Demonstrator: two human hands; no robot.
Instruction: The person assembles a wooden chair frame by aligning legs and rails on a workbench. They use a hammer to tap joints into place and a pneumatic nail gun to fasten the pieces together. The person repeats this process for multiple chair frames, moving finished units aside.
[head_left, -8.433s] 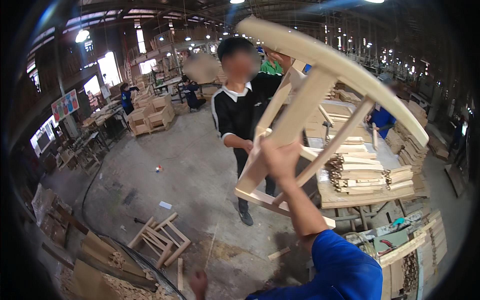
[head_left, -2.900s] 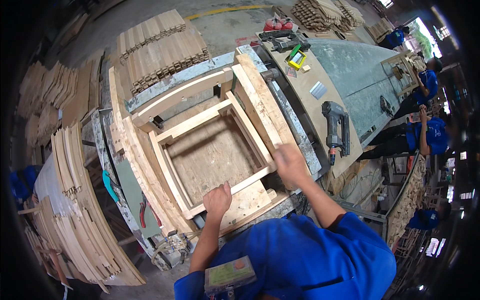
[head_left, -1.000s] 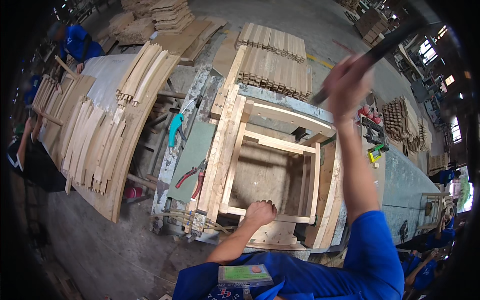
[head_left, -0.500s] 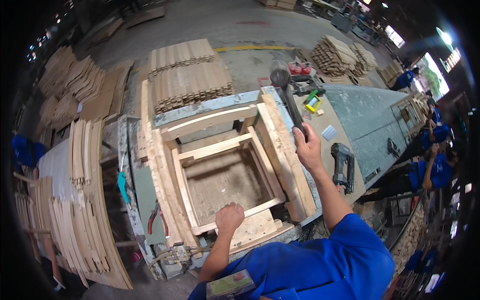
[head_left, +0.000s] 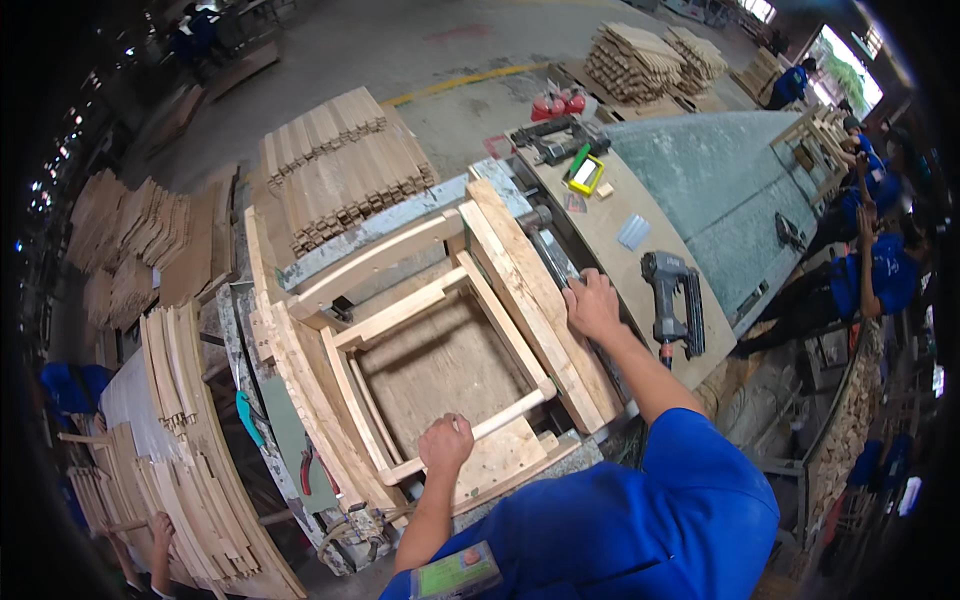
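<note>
My right hand [head_left: 593, 302] is closed round the handle of a dark-headed hammer [head_left: 548, 250]. The hammer is low beside the right-hand timber [head_left: 535, 300] of the wooden jig, its head toward the far end. Inside the jig lies a pale rectangular wooden frame [head_left: 515, 408]. My left hand [head_left: 446, 443] is closed over the frame's near rail, left of its middle; the fingertips are partly hidden. A curved wooden rail [head_left: 385, 262] spans the jig beyond the frame.
A nail gun [head_left: 673, 300] and a yellow-green box [head_left: 587, 174] lie on the right-hand board. Red-handled pliers [head_left: 306, 470] and a teal-handled tool [head_left: 248, 418] are at left. Stacked slats [head_left: 345, 170] stand beyond the jig. Co-workers [head_left: 885, 275] are at far right.
My right hand has brought the hammer down from its raised position to beside the jig's right timber. My left hand stays on the near rail. The whole view has shifted and turned slightly.
</note>
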